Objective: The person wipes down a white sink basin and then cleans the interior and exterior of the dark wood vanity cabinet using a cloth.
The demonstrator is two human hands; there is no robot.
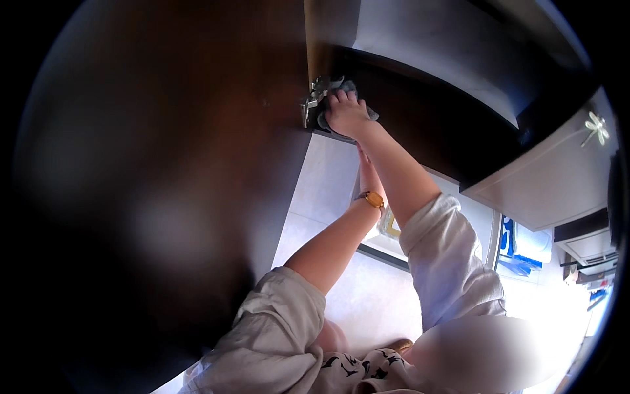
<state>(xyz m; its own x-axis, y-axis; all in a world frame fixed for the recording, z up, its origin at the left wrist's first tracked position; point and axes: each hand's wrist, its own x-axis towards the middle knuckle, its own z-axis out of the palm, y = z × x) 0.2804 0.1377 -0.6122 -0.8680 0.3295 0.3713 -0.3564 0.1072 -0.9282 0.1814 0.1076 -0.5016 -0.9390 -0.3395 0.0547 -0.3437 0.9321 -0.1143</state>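
Note:
Pressed down on a bunched grey cloth (325, 123) is my right hand (348, 115), its fingers curled over it. The cloth lies on a dark brown shelf (420, 118), right beside a metal door hinge (315, 95). Below it, my left hand (367, 172) reaches toward the shelf's front edge. Its fingers are hidden by the shelf edge and my right arm. A wristwatch (374, 199) with a gold-coloured face sits on my left wrist.
A large dark door (197, 131) fills the left side, close and blurred. To the right stands a pale cabinet front (531, 177) with a dragonfly-shaped handle (596, 129). Light floor tiles (357, 295) show below, near a blue-and-white package (522, 243).

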